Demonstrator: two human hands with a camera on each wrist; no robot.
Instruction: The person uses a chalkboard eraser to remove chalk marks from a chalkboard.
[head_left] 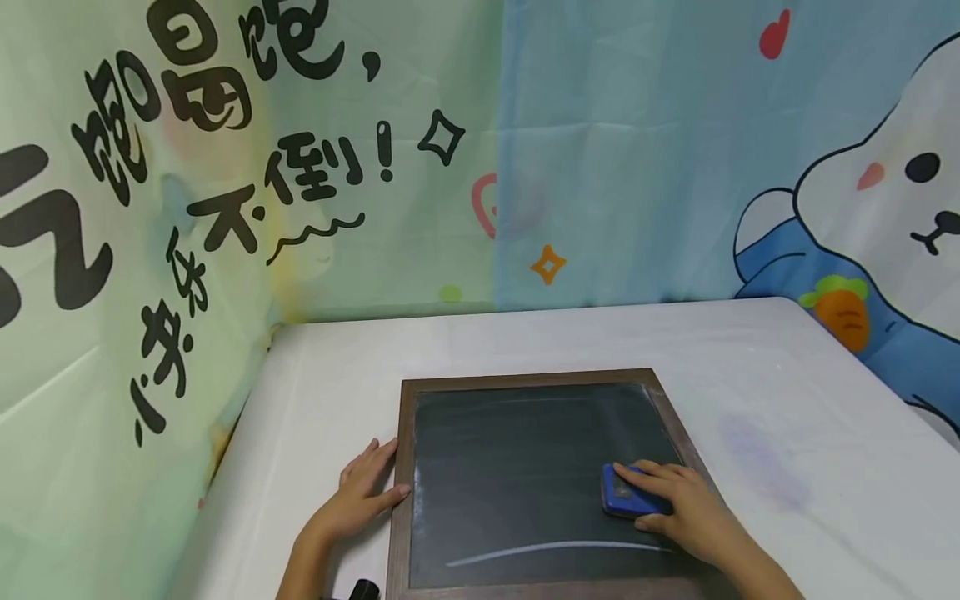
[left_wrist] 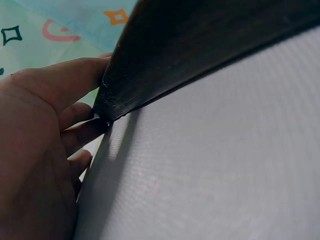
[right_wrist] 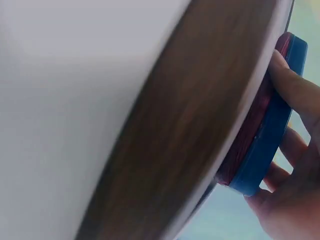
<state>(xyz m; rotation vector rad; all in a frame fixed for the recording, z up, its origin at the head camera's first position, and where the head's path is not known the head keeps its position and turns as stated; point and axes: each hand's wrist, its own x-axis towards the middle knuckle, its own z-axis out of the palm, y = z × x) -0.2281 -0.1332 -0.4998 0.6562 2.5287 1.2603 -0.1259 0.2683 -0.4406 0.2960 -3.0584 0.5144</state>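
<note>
A framed blackboard [head_left: 525, 467] lies on the white table, with one curved chalk line [head_left: 555, 547] across its lower part. My right hand [head_left: 686, 508] grips a blue eraser [head_left: 622, 493] flat on the board's right side. In the right wrist view the eraser [right_wrist: 270, 135] shows a dark red felt face turned to the board, with thumb and fingers around its edges. On the other side my left hand [head_left: 360, 492] touches the wooden frame's left edge [head_left: 403, 467]. Its thumb rests on the frame; in the left wrist view the fingers [left_wrist: 82, 135] lie along the outer side.
A black cylindrical object [head_left: 365, 590] stands at the bottom edge, left of the board. The white table [head_left: 330, 358] runs back to printed cloth walls [head_left: 600, 167]. A faint purple stain [head_left: 765, 458] marks the tabletop at right.
</note>
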